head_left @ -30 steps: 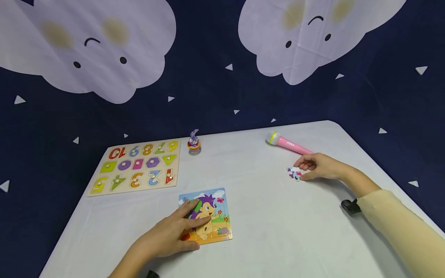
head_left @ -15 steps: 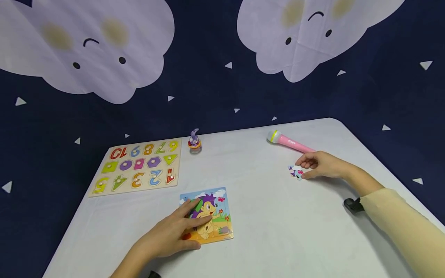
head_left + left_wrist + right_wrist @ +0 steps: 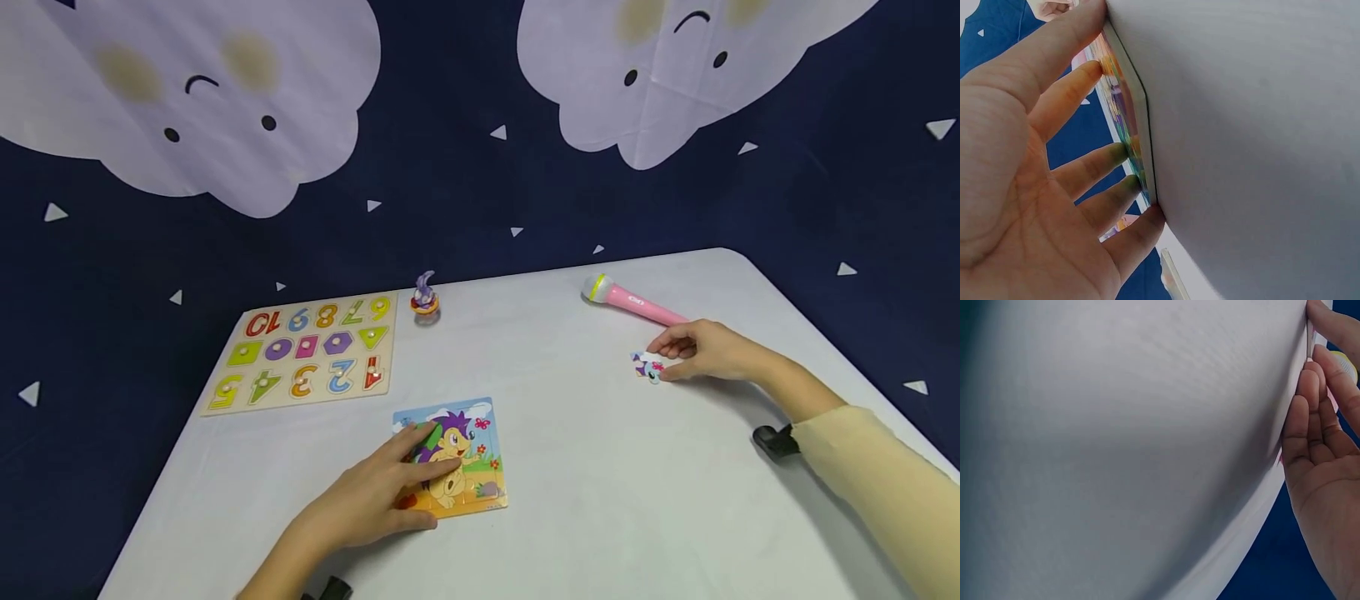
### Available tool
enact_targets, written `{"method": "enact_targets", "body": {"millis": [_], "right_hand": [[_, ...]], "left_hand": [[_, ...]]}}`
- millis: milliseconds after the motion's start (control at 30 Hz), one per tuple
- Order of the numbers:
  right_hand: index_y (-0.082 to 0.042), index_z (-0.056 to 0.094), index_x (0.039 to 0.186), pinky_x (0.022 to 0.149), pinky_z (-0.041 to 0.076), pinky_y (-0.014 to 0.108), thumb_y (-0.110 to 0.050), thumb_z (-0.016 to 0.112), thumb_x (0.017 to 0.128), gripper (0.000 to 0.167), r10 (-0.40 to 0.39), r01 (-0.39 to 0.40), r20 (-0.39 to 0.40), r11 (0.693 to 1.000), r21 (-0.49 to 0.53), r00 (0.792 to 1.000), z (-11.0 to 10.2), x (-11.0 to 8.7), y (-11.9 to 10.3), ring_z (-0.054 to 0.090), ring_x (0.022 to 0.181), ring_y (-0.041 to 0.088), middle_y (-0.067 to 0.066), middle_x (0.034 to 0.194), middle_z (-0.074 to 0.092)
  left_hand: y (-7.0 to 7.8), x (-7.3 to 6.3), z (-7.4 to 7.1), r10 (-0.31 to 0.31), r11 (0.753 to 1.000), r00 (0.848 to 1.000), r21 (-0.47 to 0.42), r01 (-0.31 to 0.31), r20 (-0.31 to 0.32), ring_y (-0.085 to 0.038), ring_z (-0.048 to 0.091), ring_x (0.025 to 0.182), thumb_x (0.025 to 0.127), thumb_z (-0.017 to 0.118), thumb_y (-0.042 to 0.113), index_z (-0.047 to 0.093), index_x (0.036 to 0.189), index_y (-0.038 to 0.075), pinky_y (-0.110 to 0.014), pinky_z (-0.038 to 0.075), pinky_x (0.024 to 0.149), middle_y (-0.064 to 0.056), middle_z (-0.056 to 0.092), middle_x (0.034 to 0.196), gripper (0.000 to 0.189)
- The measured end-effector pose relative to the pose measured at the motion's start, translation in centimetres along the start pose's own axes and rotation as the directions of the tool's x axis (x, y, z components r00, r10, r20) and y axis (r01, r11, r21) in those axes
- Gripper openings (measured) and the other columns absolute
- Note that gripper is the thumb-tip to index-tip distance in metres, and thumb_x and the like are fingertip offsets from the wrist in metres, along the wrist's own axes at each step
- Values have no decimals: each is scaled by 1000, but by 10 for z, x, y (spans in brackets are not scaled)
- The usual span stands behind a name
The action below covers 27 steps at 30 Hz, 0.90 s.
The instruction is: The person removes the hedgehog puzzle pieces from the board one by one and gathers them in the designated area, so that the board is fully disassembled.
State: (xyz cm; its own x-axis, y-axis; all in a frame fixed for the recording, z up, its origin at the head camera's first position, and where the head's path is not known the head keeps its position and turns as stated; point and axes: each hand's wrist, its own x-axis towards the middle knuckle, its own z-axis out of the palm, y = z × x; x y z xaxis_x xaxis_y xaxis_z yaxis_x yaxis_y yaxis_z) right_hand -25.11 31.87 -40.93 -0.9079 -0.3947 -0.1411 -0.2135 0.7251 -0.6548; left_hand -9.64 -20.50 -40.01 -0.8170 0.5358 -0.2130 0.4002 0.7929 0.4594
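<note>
A square hedgehog jigsaw puzzle (image 3: 480, 479) lies on the white table. My left hand (image 3: 367, 500) rests on its left part with fingers spread, covering some of the picture. In the left wrist view the thumb and little finger of the left hand (image 3: 1041, 181) reach opposite edges of the puzzle board (image 3: 1129, 106), and the middle fingertips touch its face. Farther right, my right hand (image 3: 708, 354) pinches a small jigsaw piece (image 3: 647, 367) between thumb and index finger, low at the table. The piece is printed in blue, white and purple with a pink flower. The right hand's other fingers are curled in.
A wooden number and shape board (image 3: 318, 398) lies at the back left. Beside it stands a small purple-topped toy (image 3: 425, 300). A pink toy microphone (image 3: 637, 305) lies just behind the right hand. Dark blue fabric with clouds (image 3: 450, 167) hangs behind the table.
The head view has shifted slightly. Both hands, the puzzle and the jigsaw piece keep nearly the same places on the table.
</note>
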Motion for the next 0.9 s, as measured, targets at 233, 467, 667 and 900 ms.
{"method": "enact_targets", "body": {"millis": [233,467,667,900], "right_hand": [[-5,77,122,83,55,13,-19,94,84,44,-10,10,5,1000,10,1000,-2,-2,0,61,91,3,3,103,71],[-2,75,122,80,57,15,-15,92,85,43,-47,47,-13,999,20,999,-4,-2,-9,63,88,2,5,101,73],[-1,74,124,81,59,19,-15,87,91,39,-101,102,-38,994,30,994,5,-1,-53,67,90,3,5,102,76],[2,68,133,87,60,23,-14,83,94,44,-154,136,65,965,226,986,42,9,-122,73,99,12,13,111,76]], "left_hand": [[-2,0,-1,11,1000,1000,-18,-11,1,-44,30,163,92,84,50,58,152,47,-69,42,122,-7,26,179,66],[-8,-2,-9,-39,995,999,-88,38,-6,-44,39,158,92,84,47,65,147,41,-68,41,122,-9,36,175,58],[-18,-3,-20,-93,993,994,-80,88,-62,-46,48,152,95,83,38,69,144,36,-70,43,119,-11,44,170,51],[-25,0,-18,-84,993,995,-88,78,-56,-47,44,154,94,84,30,70,141,38,-72,40,121,-13,43,170,50]]}}
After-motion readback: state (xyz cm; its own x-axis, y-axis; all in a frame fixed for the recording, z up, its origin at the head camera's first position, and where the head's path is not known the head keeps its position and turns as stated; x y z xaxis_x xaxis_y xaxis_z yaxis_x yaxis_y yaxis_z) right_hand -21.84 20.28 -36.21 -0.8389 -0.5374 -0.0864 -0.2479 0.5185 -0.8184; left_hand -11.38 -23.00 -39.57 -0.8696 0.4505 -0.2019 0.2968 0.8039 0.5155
